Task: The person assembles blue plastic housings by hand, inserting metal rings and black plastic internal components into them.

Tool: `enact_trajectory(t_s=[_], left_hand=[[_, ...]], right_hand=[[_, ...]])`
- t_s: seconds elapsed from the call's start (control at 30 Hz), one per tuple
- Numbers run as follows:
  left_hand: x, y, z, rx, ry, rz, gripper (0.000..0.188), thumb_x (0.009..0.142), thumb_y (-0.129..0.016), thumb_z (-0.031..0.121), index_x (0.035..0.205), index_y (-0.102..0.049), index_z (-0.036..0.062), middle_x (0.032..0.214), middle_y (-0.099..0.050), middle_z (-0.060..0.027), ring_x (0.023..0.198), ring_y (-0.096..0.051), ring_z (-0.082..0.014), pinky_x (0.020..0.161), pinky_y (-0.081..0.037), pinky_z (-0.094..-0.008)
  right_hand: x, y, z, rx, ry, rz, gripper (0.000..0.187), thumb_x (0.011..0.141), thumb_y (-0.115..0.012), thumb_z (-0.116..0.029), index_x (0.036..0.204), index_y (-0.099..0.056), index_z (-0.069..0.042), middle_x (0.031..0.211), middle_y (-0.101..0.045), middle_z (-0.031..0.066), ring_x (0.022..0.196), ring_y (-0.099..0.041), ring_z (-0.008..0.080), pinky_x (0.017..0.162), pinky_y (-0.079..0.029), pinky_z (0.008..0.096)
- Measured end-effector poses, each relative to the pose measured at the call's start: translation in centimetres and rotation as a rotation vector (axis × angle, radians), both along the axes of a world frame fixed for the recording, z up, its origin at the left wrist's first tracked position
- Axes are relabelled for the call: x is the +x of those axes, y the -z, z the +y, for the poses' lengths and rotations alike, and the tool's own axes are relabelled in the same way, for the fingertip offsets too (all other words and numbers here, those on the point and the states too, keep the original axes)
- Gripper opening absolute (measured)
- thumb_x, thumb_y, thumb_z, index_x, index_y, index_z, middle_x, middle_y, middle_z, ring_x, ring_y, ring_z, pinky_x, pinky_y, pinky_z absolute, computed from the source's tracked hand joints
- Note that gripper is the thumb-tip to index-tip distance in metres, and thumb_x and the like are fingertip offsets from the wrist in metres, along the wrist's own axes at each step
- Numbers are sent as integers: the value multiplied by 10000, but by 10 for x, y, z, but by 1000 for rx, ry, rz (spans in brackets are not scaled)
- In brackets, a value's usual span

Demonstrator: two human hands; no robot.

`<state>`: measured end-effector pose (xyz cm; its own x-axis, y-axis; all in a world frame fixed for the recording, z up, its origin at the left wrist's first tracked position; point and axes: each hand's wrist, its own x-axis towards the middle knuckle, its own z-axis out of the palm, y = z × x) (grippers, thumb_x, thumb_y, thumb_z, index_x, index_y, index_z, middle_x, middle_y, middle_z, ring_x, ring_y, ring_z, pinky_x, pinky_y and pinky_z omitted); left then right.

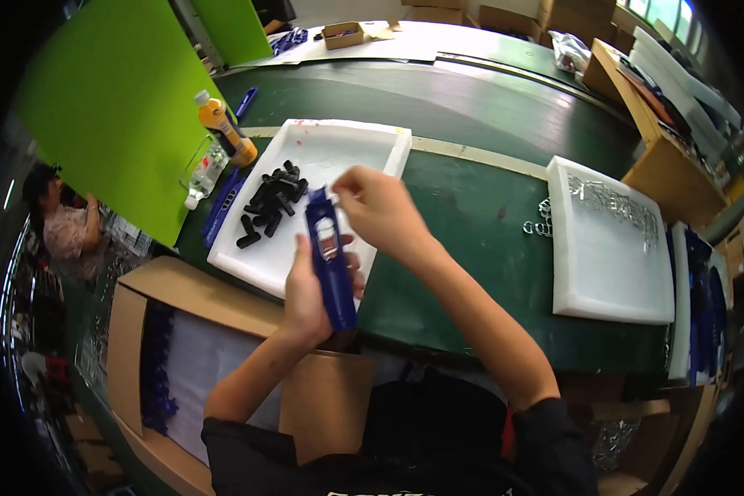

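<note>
My left hand (304, 293) is wrapped round a long dark-blue plastic housing (335, 285), held upright with its narrow end away from me. A pale, oval-looking opening shows in the housing's upper half. At that narrow end, the fingers of my right hand (384, 211) are pinched together; whatever is between them is hidden. Both hands are over the near right side of a white foam tray (403, 153). Inside it, left of the housing, lies a loose pile of short black cylindrical pieces (273, 198).
Right on the green table, another foam tray (612, 281) holds shiny metal wire pieces (612, 207). An orange drink bottle (226, 128) and a clear bottle (207, 172) stand left. An open cardboard box (198, 285) with blue parts sits near me. A person (66, 227) is far left.
</note>
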<state>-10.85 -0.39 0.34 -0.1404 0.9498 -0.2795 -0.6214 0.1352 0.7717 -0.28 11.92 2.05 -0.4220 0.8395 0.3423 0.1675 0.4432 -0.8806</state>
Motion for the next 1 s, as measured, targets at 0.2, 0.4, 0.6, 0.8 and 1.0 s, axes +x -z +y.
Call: enact_trajectory(t_s=[0.2, 0.4, 0.6, 0.8, 1.0], left_hand=[[-4, -1, -47, -32, -36, 79, 497, 1040, -372, 403, 1322, -483, 9, 893, -583, -89, 673, -584, -212, 635, -473, -357], [-14, -5, -74, 35, -52, 152, 472, 940, -449, 162, 1383, -431, 1, 953, -580, -114, 631, -590, -216, 594, -483, -354], [-17, -9, -77, 114, -143, 233, 562, 840, -444, 36, 1400, -419, 0, 1084, -584, -157, 738, -641, -246, 602, -527, -330], [0, -11, -60, 244, 17, 455, 640, 858, -454, -26, 1487, -339, -13, 1143, -588, -197, 796, -664, -233, 620, -548, -304], [15, -15, -50, 249, 75, 430, 562, 926, -468, -15, 1476, -354, 12, 1110, -606, -144, 739, -618, -131, 648, -518, -259]], right_hand=[[-82, 47, 39, 30, -78, -286, 245, 783, -772, -223, 855, -701, 1, 830, -706, 226, 824, -700, 391, 791, -558, 453], [-110, 70, 51, 227, -72, -378, 342, 797, -720, -141, 1088, -667, 31, 961, -680, 259, 894, -671, 421, 803, -532, 467], [-34, -6, -1, -11, -236, -54, 329, 891, -663, -99, 1197, -606, 7, 787, -674, 151, 733, -697, 231, 681, -541, 340], [49, -42, -60, 82, -219, 96, 239, 947, -648, -72, 1146, -547, 13, 801, -700, 144, 640, -705, 173, 565, -531, 283], [79, -37, -67, 193, -201, 41, 209, 898, -725, -64, 1065, -626, 15, 862, -700, 115, 645, -677, 184, 576, -515, 309]])
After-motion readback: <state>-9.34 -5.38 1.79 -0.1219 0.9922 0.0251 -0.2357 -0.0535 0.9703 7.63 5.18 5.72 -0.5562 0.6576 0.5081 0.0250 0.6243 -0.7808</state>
